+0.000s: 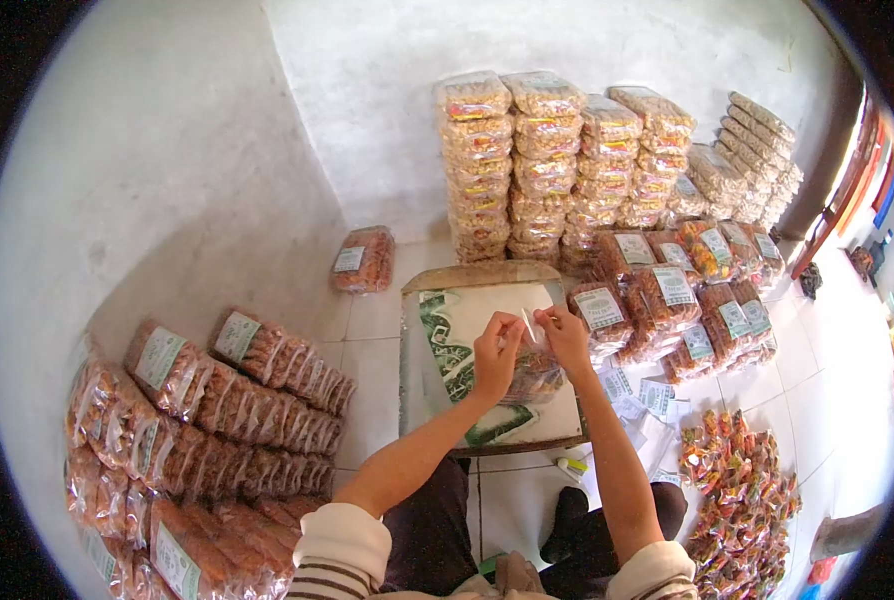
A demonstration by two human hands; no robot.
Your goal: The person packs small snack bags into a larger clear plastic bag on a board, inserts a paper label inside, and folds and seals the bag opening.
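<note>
A clear plastic bag of brown snacks (pixel 535 382) rests on a low stool-like table (pixel 437 278) in front of me. My left hand (pixel 499 352) pinches a thin white strip (pixel 527 324) above the top of this bag. Close beside it, my right hand (pixel 564 338) has its fingers closed at the strip's other side. Whether the strip is a label or the bag's folded edge, I cannot tell. Under the bag, the tabletop carries a white sheet with green print (pixel 447 345).
Packed brown snack bags (pixel 257 420) are piled at left; one pack (pixel 364 260) lies near the wall. Tall stacks of pale snack packs (pixel 542 150) stand behind. Labelled packs (pixel 667 290), loose paper labels (pixel 655 397), small colourful packets (pixel 737 490) and a yellow-green object (pixel 572 466) lie on the right.
</note>
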